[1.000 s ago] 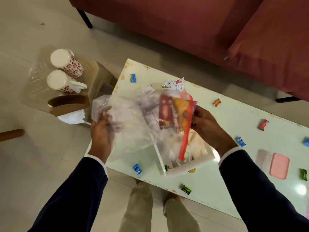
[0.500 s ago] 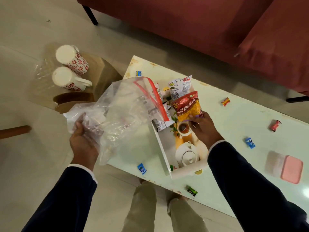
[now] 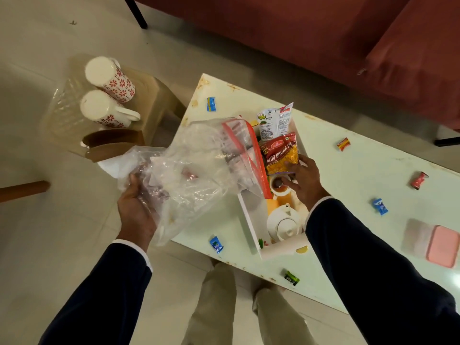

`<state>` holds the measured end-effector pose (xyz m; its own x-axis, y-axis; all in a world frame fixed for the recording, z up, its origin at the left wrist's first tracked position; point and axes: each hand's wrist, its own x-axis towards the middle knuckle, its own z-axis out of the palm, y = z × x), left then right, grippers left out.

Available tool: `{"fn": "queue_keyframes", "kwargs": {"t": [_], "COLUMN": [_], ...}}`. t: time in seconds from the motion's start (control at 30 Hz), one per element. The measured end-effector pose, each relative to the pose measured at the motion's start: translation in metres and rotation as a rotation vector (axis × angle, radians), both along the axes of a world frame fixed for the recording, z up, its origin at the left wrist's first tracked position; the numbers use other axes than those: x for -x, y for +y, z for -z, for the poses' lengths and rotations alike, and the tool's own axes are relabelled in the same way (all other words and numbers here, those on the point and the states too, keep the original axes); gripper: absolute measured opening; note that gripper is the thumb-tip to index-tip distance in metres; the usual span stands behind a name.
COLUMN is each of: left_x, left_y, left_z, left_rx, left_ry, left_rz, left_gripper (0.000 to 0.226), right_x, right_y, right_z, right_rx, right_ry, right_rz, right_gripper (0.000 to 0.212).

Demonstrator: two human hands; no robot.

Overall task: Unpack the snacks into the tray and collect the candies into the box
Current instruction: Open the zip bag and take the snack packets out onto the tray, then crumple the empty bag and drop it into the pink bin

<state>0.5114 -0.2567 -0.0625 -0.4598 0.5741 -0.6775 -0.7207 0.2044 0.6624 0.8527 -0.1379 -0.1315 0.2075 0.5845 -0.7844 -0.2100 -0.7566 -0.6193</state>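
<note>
My left hand [image 3: 136,210] grips the bottom of a clear zip bag [image 3: 199,165] with a red seal, held over the table's left edge beside the white tray [image 3: 251,220]. My right hand [image 3: 302,181] holds the lower edge of a red-and-yellow snack packet [image 3: 281,151] inside the tray. A white snack packet [image 3: 275,123] stands at the tray's far end. A teapot picture shows on the tray floor. Several wrapped candies lie on the table: blue candies [image 3: 211,104] [image 3: 216,244] [image 3: 380,206], red ones [image 3: 343,144] [image 3: 419,180], a green one [image 3: 291,278]. The pink-lidded box [image 3: 440,246] sits at right.
The white table [image 3: 353,170] is long and narrow, with a red sofa [image 3: 298,33] behind it. Left of the table, a low stool [image 3: 154,113] carries two red-flowered white mugs [image 3: 109,79] and a brown holder [image 3: 112,143]. My legs are under the near edge.
The bag came off the snacks and swung left in my left hand. My right hand set the red-and-yellow packet down into the tray and keeps hold of it.
</note>
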Motion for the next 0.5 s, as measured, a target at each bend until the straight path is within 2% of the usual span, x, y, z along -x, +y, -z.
{"fn": "queue_keyframes", "kwargs": {"t": [0.13,0.23,0.27,0.37,0.5], "left_x": [-0.009,-0.016,-0.019,-0.025,-0.026], "left_y": [0.003,0.008,0.009,0.013,0.013], "left_z": [0.000,-0.010,-0.015,-0.032,-0.059], "left_rx": [0.021,0.016,-0.001,-0.093,-0.152], "left_ry": [-0.048,-0.020,-0.027,-0.009,0.103], "left_rz": [-0.003,0.094,0.124,0.156,0.203], "left_gripper": [0.043,0.031,0.031,0.035,0.030], "right_x": [-0.010,-0.024,-0.028,-0.033,-0.015], "right_y": [-0.010,-0.020,-0.024,-0.035,-0.048], "right_z": [-0.014,-0.025,-0.029,-0.048,-0.093], "right_rx": [0.006,0.054,0.049,-0.011,-0.082], "right_ry": [-0.058,0.102,0.123,0.121,0.245], "right_rz": [-0.026,0.074,0.087,0.037,-0.127], "right_gripper": [0.053,0.022,0.019,0.041,0.067]}}
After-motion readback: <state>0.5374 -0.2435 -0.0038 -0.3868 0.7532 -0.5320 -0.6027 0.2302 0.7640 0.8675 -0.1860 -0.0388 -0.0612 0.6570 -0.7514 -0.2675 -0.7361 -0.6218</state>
